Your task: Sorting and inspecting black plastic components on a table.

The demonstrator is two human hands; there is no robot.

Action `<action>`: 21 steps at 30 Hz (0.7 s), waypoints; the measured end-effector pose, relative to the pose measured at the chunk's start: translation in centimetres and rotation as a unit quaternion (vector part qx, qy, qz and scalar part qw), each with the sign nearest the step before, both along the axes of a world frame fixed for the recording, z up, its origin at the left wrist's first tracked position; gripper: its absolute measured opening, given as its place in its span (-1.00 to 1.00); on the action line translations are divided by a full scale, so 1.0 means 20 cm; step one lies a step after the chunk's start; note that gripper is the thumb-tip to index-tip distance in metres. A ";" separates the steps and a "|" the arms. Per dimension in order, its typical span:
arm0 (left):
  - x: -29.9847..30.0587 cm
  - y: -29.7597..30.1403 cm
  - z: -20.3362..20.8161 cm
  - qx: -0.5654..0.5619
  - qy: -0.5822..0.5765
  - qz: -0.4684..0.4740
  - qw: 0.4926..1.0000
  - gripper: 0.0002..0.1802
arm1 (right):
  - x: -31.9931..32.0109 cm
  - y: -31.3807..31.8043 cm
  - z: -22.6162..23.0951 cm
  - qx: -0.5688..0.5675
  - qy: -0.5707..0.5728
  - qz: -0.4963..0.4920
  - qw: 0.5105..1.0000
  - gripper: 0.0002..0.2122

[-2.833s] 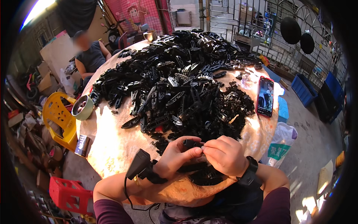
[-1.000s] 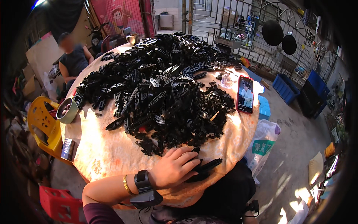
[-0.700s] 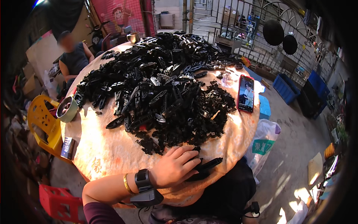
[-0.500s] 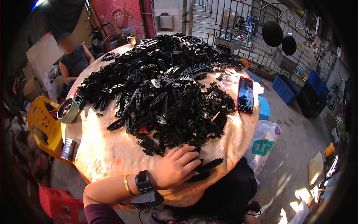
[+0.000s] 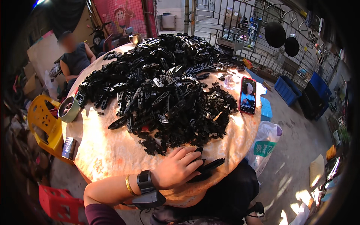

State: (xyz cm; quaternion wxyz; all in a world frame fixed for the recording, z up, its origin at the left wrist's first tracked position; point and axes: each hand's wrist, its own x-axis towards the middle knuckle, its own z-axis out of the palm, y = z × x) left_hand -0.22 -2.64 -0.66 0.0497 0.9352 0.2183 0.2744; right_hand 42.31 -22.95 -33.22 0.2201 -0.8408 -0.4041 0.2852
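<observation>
My left hand (image 5: pixel 177 168) rests at the near edge of the round table, palm down, its fingers curled over a long black plastic part (image 5: pixel 214 165) whose end sticks out to the right. A small black piece (image 5: pixel 198 149) shows at the fingertips. Just beyond them lies a heap of small black clips (image 5: pixel 214 112), which merges into a large pile of long oval black plastic parts (image 5: pixel 161 71). At the lower right, only a bit of my right forearm (image 5: pixel 253 219) with a black strapped device shows; that hand is out of sight.
A cream tablecloth (image 5: pixel 93 146) covers the table. On it are a phone (image 5: pixel 247 95), a bowl (image 5: pixel 68 109), a narrow box (image 5: pixel 68 148) and a metal mug (image 5: pixel 135 38). A person (image 5: pixel 76 56) sits at the far left. Around stand a yellow chair (image 5: pixel 45 122), a red stool (image 5: pixel 60 204) and blue crates (image 5: pixel 287 90).
My left hand stays in nearly the same place on the black part. The phone's picture has changed, and the whole view has shifted very slightly.
</observation>
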 end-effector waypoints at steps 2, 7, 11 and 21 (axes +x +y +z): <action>0.01 0.00 0.00 -0.001 0.000 -0.003 1.000 -0.57 | 0.00 -0.02 0.01 0.001 0.000 0.000 1.000 -0.77; -0.01 0.00 0.01 0.001 0.003 -0.002 1.000 -0.57 | 0.00 -0.05 0.01 0.008 0.001 0.000 1.000 -0.77; -0.01 -0.01 0.00 0.004 0.002 0.000 1.000 -0.57 | -0.01 -0.10 0.00 0.004 0.001 -0.002 1.000 -0.77; -0.03 0.06 0.08 -0.005 -0.030 0.027 0.999 -0.51 | 0.02 -0.07 0.02 0.001 0.002 0.004 1.000 -0.78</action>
